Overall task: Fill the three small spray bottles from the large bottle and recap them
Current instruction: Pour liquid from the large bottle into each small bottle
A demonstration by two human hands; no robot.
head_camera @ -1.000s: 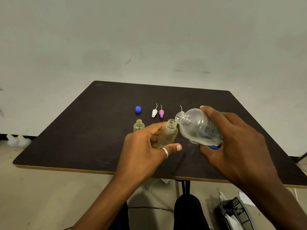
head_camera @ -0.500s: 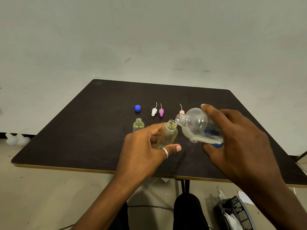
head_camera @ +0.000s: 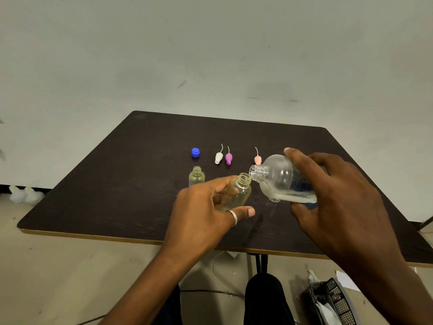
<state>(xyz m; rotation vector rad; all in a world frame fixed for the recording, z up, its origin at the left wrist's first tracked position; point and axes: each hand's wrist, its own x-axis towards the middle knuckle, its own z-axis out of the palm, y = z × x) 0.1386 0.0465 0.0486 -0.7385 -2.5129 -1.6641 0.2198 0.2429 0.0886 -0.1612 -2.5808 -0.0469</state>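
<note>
Head view, findings as follows.

Progress: the task appears to be at an early stage. All three spray tops are off and lie on the table (head_camera: 117, 184): white spray top (head_camera: 218, 157), purple spray top (head_camera: 228, 158) and pink spray top (head_camera: 257, 159), with the blue cap (head_camera: 195, 152) to their left. No bottle is recapped. One uncapped small bottle (head_camera: 196, 177) stands on the table near the blue cap; whether it is filled cannot be told. A third small bottle is not clearly seen.

Hands: the left hand (head_camera: 206, 212) grips the held small bottle (head_camera: 237, 192) with fingers and thumb curled round its body, raised above the table and tilted to the right. The right hand (head_camera: 332, 195) grips the large bottle (head_camera: 281, 179) round its body, tipped almost on its side, its open mouth just beside the small bottle's mouth. Liquid lies along the large bottle's lower side; no stream is visible.

Judgement: pouring into this bottle is only beginning; filling and all recapping remain.
</note>
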